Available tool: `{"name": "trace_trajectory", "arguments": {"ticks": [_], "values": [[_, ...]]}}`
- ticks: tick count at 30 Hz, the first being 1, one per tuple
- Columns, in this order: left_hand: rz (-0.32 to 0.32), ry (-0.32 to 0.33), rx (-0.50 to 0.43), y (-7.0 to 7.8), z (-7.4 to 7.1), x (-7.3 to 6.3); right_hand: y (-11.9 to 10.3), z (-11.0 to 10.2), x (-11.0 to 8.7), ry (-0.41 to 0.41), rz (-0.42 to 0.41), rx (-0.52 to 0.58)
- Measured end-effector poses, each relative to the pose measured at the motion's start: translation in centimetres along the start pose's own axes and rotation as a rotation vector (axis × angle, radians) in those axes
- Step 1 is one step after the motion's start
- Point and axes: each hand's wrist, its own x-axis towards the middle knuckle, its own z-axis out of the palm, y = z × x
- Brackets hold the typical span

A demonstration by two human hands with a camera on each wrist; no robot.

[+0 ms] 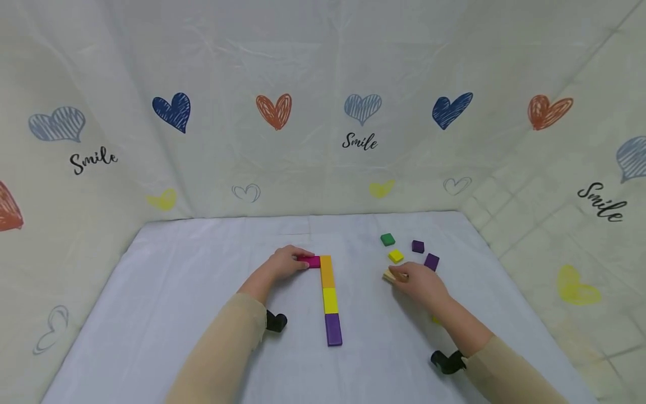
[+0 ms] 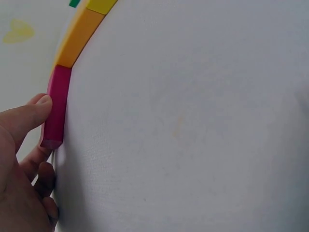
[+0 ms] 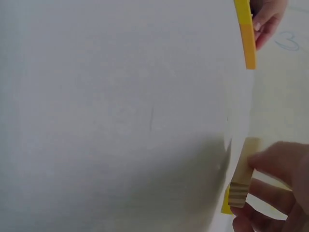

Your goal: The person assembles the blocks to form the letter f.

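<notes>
My left hand (image 1: 285, 262) pinches a magenta block (image 1: 314, 262) between thumb and fingers. The block's far end meets the top of a column of blocks, at the side of an orange block (image 1: 327, 272). Below the orange one, end to end, lie a yellow block (image 1: 330, 301) and a purple block (image 1: 333, 330). To the right of this column, my right hand (image 1: 421, 285) holds a plain wooden block (image 1: 388, 276) by its sides. In the right wrist view, its striped end grain shows on the wooden block (image 3: 245, 166), with the thumb on one side and fingers on the other.
Around the right hand lie a green block (image 1: 387, 239), a small yellow block (image 1: 396, 256) and two dark purple blocks, one farther back (image 1: 418, 246). Another yellow piece (image 1: 436, 320) is mostly hidden beneath the right forearm. A heart-printed cloth (image 1: 313, 168) hangs behind the white table (image 1: 202, 314).
</notes>
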Motion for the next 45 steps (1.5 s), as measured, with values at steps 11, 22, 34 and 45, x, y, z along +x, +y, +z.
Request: {"name": "trace_trajectory", "arguments": {"ticks": [11,22,34,45], "values": [[-0.015,0.003,0.000,0.0,0.0,0.3,-2.7,0.8,3.2,-0.005,-0.220,-0.028],[-0.021,-0.003,-0.030,0.1,0.0,-0.2,-5.2,2.8,6.9,-0.056,-0.330,-0.096],[-0.035,0.008,-0.023,0.5,0.1,-0.4,-6.9,3.8,8.4,-0.084,-0.306,-0.117],[-0.024,0.003,-0.016,0.5,0.0,-0.3,-7.6,4.1,9.0,-0.096,-0.275,-0.053]]}}
